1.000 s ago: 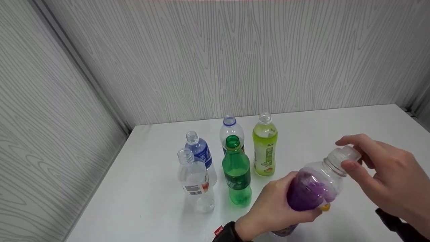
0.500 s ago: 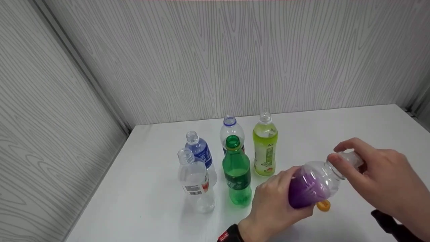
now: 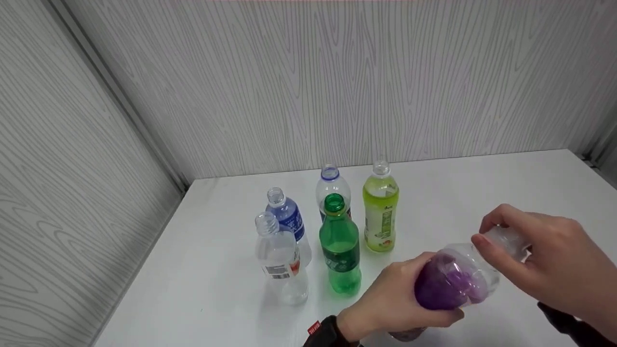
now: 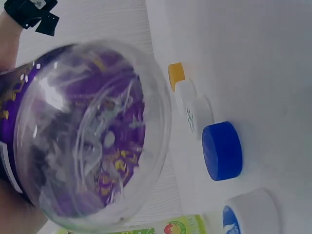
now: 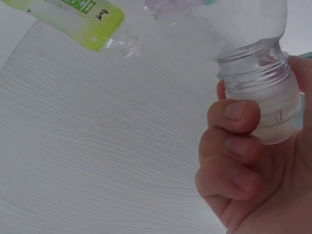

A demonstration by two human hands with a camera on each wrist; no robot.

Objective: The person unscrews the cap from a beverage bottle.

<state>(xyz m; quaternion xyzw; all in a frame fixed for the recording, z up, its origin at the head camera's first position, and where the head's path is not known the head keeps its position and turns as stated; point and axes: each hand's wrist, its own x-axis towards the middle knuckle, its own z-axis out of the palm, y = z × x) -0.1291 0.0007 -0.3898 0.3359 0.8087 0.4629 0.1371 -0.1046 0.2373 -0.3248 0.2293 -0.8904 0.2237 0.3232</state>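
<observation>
My left hand (image 3: pixel 400 294) grips a clear bottle (image 3: pixel 450 282) with a purple label round its body. The bottle is tilted, neck up towards the right, above the white table. At its neck, my right hand (image 3: pixel 544 258) pinches a translucent cap (image 3: pixel 508 241) between thumb and fingers. In the right wrist view the fingers curl beside this cap (image 5: pixel 275 119), just past the ridged neck (image 5: pixel 253 68). The left wrist view looks at the round clear base (image 4: pixel 92 141) of the bottle, label purple through it. Some left fingers are hidden behind the bottle.
Uncapped bottles stand left of my hands: a green one (image 3: pixel 340 246), a yellow-green one (image 3: pixel 381 217), a blue-labelled one (image 3: pixel 291 221) and clear ones (image 3: pixel 277 265). In the left wrist view, several caps lie in a row, including an orange cap (image 4: pixel 176 75) and a blue cap (image 4: pixel 223 151).
My right fingers have shifted round the cap while my left hand turned the bottle and back. An orange cap seen on the table half a second ago is now covered in the head view.
</observation>
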